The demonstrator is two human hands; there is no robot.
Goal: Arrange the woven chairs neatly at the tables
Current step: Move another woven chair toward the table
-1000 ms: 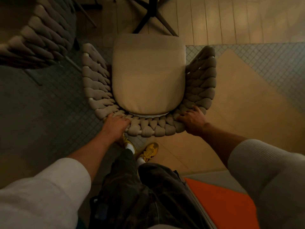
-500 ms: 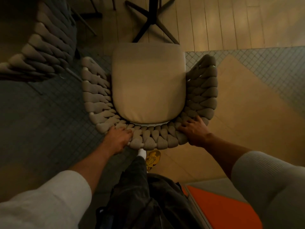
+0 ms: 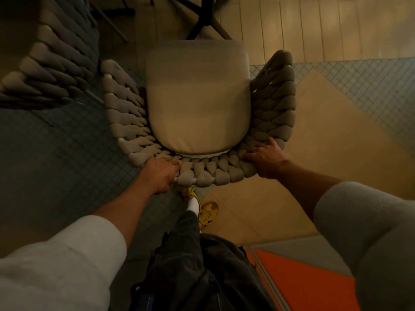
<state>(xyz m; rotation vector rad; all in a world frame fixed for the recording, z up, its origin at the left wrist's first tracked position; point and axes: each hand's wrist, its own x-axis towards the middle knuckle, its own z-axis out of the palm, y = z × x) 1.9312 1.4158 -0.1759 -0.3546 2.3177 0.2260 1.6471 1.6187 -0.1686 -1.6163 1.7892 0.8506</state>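
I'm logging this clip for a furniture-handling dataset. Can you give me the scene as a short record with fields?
chair in hand: woven chair with beige cushion
facing: front edge toward the table base
left hand: grips the backrest's left rear rim
right hand: fingers curled over the right rear rim
other chair: second woven chair, upper left, apart from the held one
floor: grey tiles under the back, wood planks ahead

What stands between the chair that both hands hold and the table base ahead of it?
Nothing visible. The left hand and right hand grip the woven chair at its back, and its seat front is close to the black table base. A second woven chair stands left, apart.
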